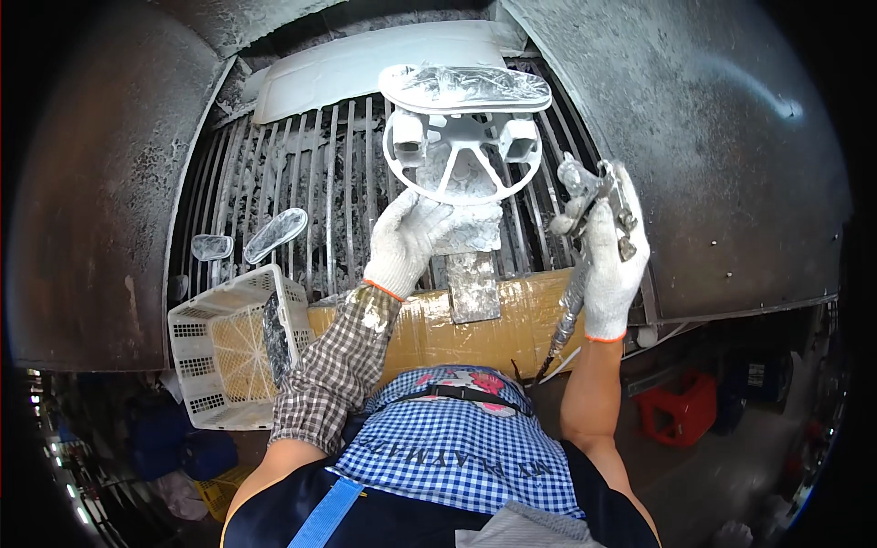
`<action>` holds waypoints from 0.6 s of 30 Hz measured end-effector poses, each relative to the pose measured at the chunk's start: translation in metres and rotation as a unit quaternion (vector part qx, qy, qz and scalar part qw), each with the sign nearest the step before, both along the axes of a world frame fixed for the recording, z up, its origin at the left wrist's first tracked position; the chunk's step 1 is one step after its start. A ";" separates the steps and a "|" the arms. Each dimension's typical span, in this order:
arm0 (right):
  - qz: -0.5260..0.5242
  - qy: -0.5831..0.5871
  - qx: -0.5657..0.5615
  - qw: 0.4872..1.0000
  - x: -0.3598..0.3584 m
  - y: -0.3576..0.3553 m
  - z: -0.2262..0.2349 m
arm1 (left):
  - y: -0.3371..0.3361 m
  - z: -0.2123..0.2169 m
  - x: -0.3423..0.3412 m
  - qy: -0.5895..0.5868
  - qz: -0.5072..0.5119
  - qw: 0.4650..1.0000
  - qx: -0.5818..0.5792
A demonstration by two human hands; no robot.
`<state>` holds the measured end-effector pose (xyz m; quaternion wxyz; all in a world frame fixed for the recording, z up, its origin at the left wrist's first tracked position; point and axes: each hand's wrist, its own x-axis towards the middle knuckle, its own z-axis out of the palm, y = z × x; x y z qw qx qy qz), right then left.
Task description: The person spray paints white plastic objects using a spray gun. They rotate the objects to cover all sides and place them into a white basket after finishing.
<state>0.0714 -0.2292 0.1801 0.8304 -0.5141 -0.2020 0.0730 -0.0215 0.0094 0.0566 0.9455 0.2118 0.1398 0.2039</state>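
Observation:
My left hand (406,239), in a white knit glove, is at the lower rim of a white spoked wheel (461,194). Its thumb lies by the rim and its fingers reach beneath, partly hidden; they appear closed on the rim. Above the wheel rests a long, rounded, sole-shaped piece (466,89) with a pale edge and a shiny, crinkled top. To the right of the wheel, my gloved right hand (614,251) is closed around a powder-crusted spray gun (585,196). A silver-wrapped hose (568,315) runs down from the gun.
Dusty metal slats (315,196) lie beneath, between a left panel (110,183) and right panel (722,183). Two small oblong pieces, one larger (276,235), one smaller (212,247), lie at left. A white plastic basket (196,370) stands near my left sleeve; tape-covered cardboard (402,333) lines the front.

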 end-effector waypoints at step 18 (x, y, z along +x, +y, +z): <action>-0.096 -0.007 -0.271 0.958 -0.025 -0.062 -0.070 | -0.030 0.075 0.047 -0.013 0.095 0.984 0.150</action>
